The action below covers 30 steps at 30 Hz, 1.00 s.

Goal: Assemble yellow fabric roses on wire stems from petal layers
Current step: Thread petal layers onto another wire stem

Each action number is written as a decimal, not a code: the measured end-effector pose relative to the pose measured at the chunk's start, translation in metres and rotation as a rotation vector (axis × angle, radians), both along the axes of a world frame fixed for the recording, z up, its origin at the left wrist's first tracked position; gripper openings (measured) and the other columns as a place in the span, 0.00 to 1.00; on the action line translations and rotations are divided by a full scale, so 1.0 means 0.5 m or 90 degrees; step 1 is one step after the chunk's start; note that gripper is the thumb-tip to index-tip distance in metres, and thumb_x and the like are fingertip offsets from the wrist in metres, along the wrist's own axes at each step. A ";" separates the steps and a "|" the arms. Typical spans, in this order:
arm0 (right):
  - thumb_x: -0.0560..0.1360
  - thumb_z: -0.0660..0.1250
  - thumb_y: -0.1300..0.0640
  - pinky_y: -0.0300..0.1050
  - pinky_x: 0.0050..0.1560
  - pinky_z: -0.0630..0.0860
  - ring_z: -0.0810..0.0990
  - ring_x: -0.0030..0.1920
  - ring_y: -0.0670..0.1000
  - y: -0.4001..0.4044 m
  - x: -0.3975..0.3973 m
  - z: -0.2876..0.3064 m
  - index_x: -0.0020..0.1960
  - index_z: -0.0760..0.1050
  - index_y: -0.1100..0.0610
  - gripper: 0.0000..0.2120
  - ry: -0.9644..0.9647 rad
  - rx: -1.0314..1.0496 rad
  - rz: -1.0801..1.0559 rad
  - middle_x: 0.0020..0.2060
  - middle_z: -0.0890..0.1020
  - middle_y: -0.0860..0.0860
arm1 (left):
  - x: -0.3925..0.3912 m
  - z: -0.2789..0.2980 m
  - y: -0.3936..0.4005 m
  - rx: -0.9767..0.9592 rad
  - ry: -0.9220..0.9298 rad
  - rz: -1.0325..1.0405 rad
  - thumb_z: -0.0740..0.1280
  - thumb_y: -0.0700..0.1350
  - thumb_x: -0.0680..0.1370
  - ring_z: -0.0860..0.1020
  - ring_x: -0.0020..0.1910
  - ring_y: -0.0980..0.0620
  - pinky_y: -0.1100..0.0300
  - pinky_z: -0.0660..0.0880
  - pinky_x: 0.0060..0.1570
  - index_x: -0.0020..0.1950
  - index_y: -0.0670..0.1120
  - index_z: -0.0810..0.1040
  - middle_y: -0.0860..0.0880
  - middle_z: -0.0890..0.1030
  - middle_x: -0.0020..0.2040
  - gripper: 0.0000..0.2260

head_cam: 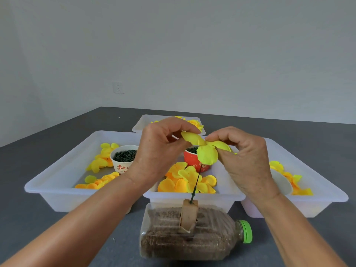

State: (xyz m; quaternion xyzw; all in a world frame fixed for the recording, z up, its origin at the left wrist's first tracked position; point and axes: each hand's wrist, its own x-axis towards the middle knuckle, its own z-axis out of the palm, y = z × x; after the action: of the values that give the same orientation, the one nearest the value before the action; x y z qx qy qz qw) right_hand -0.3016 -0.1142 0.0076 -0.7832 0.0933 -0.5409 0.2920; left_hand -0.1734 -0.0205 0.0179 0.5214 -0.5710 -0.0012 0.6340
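Petal layer (206, 149) sits atop upright wire stem (196, 180), held between both hands: left hand (159, 151) pinches its left lobe, right hand (244, 160) pinches right lobe (stem axis near-vertical, directly below fingers).

Wall socket (118, 87) on grey wall; dark grey tabletop (48, 224).
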 end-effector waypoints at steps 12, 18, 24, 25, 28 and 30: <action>0.64 0.73 0.55 0.33 0.45 0.75 0.81 0.43 0.40 -0.012 -0.022 -0.030 0.42 0.80 0.47 0.08 0.078 0.011 0.121 0.38 0.83 0.41 | 0.006 -0.038 0.004 0.043 0.041 -0.031 0.72 0.28 0.68 0.80 0.36 0.51 0.61 0.78 0.39 0.38 0.47 0.82 0.47 0.83 0.36 0.13; 0.67 0.71 0.61 0.45 0.44 0.77 0.80 0.45 0.47 -0.003 -0.029 -0.055 0.47 0.81 0.52 0.10 0.027 -0.116 0.046 0.40 0.82 0.47 | -0.004 -0.059 0.021 0.030 -0.031 -0.009 0.74 0.33 0.68 0.81 0.38 0.59 0.66 0.77 0.42 0.40 0.53 0.80 0.57 0.83 0.37 0.14; 0.68 0.70 0.66 0.47 0.43 0.76 0.79 0.42 0.51 0.001 -0.029 -0.065 0.43 0.83 0.61 0.05 0.041 -0.255 -0.058 0.39 0.83 0.51 | -0.003 -0.070 0.027 0.045 -0.035 -0.011 0.73 0.36 0.69 0.81 0.39 0.53 0.61 0.78 0.43 0.41 0.48 0.82 0.51 0.83 0.39 0.08; 0.69 0.69 0.65 0.46 0.44 0.76 0.79 0.42 0.51 0.002 -0.029 -0.067 0.43 0.83 0.61 0.05 0.046 -0.262 -0.066 0.39 0.83 0.51 | -0.002 -0.072 0.028 0.048 -0.034 -0.012 0.73 0.36 0.69 0.81 0.39 0.52 0.60 0.79 0.43 0.41 0.47 0.82 0.50 0.83 0.39 0.07; 0.69 0.69 0.63 0.46 0.43 0.76 0.80 0.42 0.51 0.006 -0.028 -0.067 0.42 0.83 0.61 0.05 0.056 -0.251 -0.057 0.39 0.83 0.50 | -0.002 -0.075 0.028 0.053 -0.009 -0.003 0.73 0.33 0.69 0.81 0.39 0.51 0.57 0.79 0.43 0.41 0.47 0.82 0.49 0.84 0.39 0.09; 0.69 0.70 0.58 0.43 0.42 0.76 0.80 0.42 0.49 0.007 -0.028 -0.065 0.43 0.83 0.58 0.05 0.057 -0.193 -0.030 0.38 0.83 0.48 | -0.004 -0.072 0.024 0.060 0.021 0.007 0.73 0.34 0.69 0.82 0.38 0.51 0.57 0.79 0.43 0.40 0.48 0.82 0.50 0.84 0.37 0.09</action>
State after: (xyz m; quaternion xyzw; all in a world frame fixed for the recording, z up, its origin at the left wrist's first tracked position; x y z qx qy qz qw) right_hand -0.3156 -0.1106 -0.0248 -0.8392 0.0418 -0.5202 0.1530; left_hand -0.1754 -0.0086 -0.0182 0.5539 -0.5570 -0.0333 0.6179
